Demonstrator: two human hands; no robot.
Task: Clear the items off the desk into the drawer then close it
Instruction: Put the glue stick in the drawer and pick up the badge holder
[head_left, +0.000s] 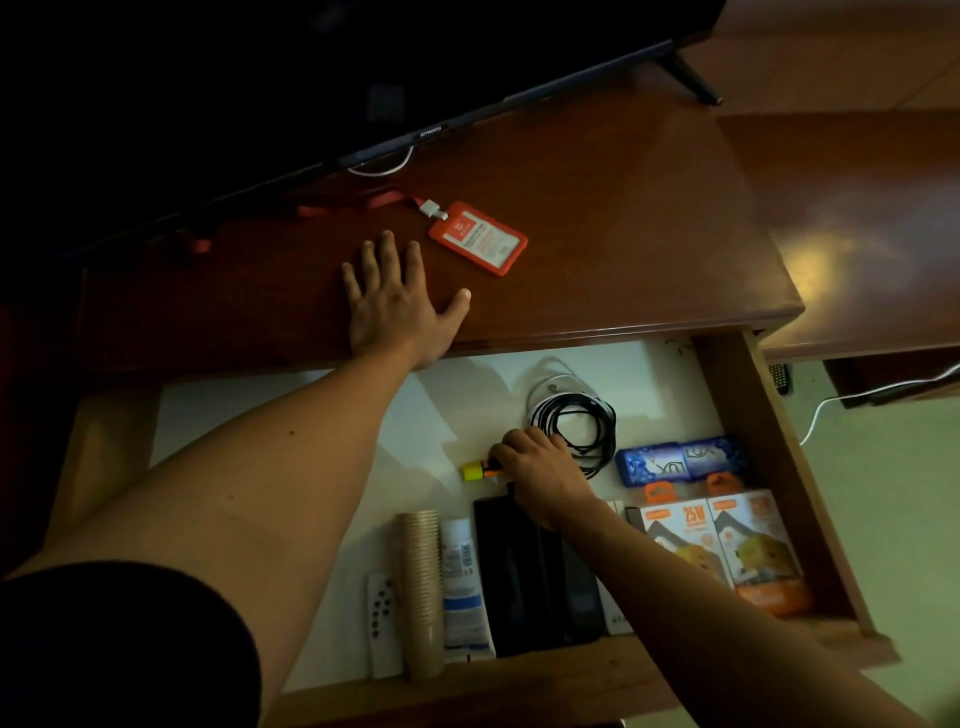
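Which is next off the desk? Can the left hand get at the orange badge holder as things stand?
Probably yes. The left hand lies flat on the desk, holding nothing, its fingers just short of the orange badge holder, with only bare desktop between them.

This looks like a lived-in room at home, maybe a bedroom or a rented room. A television (311, 78) stands on a glossy wooden desk (623, 208), an orange badge holder (479, 237) lying beside it. The open drawer (769, 467) holds household bits: soap bars (680, 460), charger boxes (727, 551), paper cups (421, 587), coiled cables (576, 423).
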